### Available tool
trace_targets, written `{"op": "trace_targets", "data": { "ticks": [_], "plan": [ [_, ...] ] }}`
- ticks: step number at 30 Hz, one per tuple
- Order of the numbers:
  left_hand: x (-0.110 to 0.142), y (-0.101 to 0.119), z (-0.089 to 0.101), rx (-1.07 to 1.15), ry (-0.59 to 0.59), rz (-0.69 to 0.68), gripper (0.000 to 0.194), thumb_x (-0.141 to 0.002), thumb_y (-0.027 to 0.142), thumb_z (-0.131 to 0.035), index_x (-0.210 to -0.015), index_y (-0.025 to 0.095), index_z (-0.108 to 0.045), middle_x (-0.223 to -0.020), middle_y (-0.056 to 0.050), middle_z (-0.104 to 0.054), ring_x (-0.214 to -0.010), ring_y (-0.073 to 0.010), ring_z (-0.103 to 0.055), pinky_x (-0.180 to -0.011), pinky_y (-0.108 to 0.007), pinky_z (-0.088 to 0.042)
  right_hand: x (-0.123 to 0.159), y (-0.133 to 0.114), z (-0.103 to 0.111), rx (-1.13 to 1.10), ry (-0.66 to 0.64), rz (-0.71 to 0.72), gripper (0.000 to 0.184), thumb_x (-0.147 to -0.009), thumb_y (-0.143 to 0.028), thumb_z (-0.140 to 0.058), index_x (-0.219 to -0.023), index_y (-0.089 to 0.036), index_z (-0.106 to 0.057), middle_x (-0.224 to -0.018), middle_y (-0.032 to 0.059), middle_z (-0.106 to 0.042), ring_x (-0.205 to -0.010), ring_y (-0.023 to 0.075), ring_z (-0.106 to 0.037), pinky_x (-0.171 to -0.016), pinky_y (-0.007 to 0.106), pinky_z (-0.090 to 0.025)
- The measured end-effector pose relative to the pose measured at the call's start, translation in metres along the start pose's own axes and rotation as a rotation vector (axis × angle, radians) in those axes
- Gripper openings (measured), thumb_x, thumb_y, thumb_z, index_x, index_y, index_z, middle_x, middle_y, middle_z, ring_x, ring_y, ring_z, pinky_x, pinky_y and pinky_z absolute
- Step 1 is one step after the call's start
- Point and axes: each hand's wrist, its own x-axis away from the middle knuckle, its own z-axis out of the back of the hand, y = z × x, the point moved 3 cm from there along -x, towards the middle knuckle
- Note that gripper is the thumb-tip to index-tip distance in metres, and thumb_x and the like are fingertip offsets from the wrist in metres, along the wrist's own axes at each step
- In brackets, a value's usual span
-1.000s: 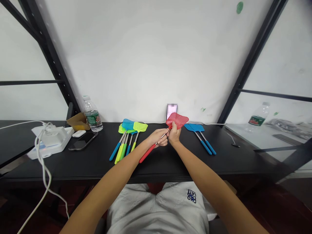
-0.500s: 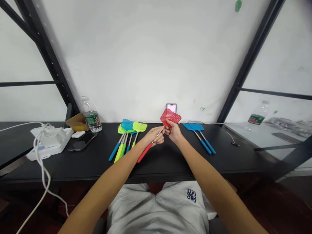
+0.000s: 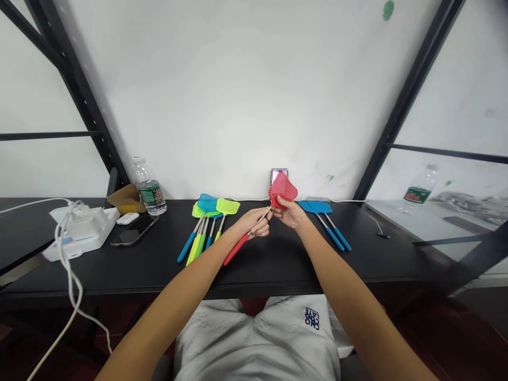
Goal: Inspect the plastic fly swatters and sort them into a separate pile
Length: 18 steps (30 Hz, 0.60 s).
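Between my hands, above the middle of the table, is a red fly swatter [image 3: 282, 189] with a metal rod and a red grip pointing down toward me. My left hand [image 3: 256, 222] is closed around the rod, just above the grip. My right hand [image 3: 289, 210] pinches the base of the perforated head, its thumb on the near face. Left of my hands lies a group of blue, yellow and green fly swatters [image 3: 208, 202], heads overlapping toward the wall. Two blue fly swatters [image 3: 319, 207] lie side by side to the right.
A phone [image 3: 280, 172] leans on the wall behind the red head. At the left are a water bottle [image 3: 149, 190], a cardboard box [image 3: 126, 198], a dark phone [image 3: 135, 230] and a power strip [image 3: 81, 238] with white cables. A black cable end [image 3: 382, 235] lies right.
My right hand has moved to the right, and the red swatter head has turned and shifted right with it. The rod shows longer between my hands. The other swatters have stayed put.
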Motion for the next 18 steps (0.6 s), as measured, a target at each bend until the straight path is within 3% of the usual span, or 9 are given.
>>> {"op": "trace_targets", "data": {
  "ticks": [7, 11, 15, 18],
  "plan": [
    [0.0, -0.002, 0.0, -0.019, -0.051, 0.017, 0.03, -0.095, 0.04, -0.042, -0.075, 0.017, -0.048, -0.028, 0.01, -0.027, -0.026, -0.007, -0.019, -0.038, -0.019, -0.022, 0.002, -0.001, 0.009, 0.035, 0.02, 0.022, 0.021, -0.076, -0.038, -0.07, -0.078, -0.02, -0.058, -0.069, -0.0001, -0.056, -0.059, 0.0115, -0.045, -0.051, 0.025, -0.038],
    [0.003, -0.003, -0.004, -0.038, -0.09, 0.058, 0.032, -0.094, 0.04, -0.043, -0.073, 0.017, -0.048, -0.029, 0.009, -0.027, -0.027, -0.0073, -0.021, -0.038, -0.019, -0.022, 0.004, -0.012, 0.017, -0.088, 0.029, 0.073, 0.023, -0.075, -0.037, -0.074, -0.077, -0.022, -0.057, -0.072, -0.0016, -0.057, -0.061, 0.0106, -0.047, -0.052, 0.024, -0.039],
    [0.002, -0.007, -0.005, -0.039, -0.105, 0.079, 0.03, -0.093, 0.038, -0.047, -0.073, 0.016, -0.05, -0.031, 0.008, -0.03, -0.03, -0.0067, -0.021, -0.038, -0.019, -0.021, 0.005, -0.024, 0.033, -0.154, 0.123, 0.147, 0.023, -0.074, -0.034, -0.076, -0.076, -0.022, -0.055, -0.068, -0.0039, -0.054, -0.058, 0.008, -0.046, -0.049, 0.02, -0.038],
    [-0.001, -0.012, -0.002, -0.058, -0.048, 0.07, 0.029, -0.09, 0.038, -0.051, -0.072, 0.015, -0.05, -0.033, 0.008, -0.032, -0.03, -0.006, -0.023, -0.037, -0.019, -0.02, 0.003, -0.016, 0.042, -0.018, 0.211, 0.076, 0.028, -0.07, -0.035, -0.078, -0.076, -0.02, -0.056, -0.065, -0.0043, -0.053, -0.051, 0.0057, -0.042, -0.043, 0.018, -0.032]
  ]
}}
